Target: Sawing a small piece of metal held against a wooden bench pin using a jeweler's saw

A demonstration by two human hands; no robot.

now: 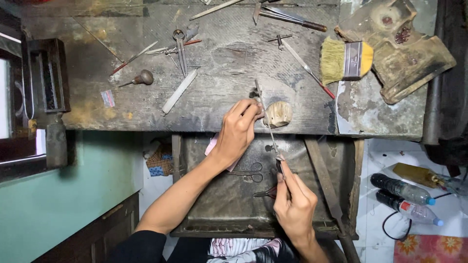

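Right between the two hands runs one long thin grey metal file (267,122), flat and narrow like a ruler. The right hand (294,202) pinches its near end, with the fingers pressed close together around the dark handle part. The far end of the file lies on the bench, past the fingertips of the left hand (237,131). The left hand's fingers (251,111) are bunched tight, pinching something small against a rounded pale wooden peg (278,113) that sticks out from the bench edge. What the small thing is cannot be told.

Under the left palm peeks one soft pink cloth (211,144). Below both hands sits a rusty dark metal tray (214,195), rough and dented. In it, between the wrists, lie one pair of thin dark scissors (247,173) and one pair of small dark pliers (265,193).

Beyond the fingers spreads the old scratched grey wooden workbench (122,104). On it lie one white flat stick (180,91), one small tool with a round brown wooden knob (138,78), and one pair of metal dividers (181,48). Far off past the right fingers sits one wide brush with yellow bristles (345,60).

On the floor beside the right hand lie two dark plastic bottles with blue caps (405,198).
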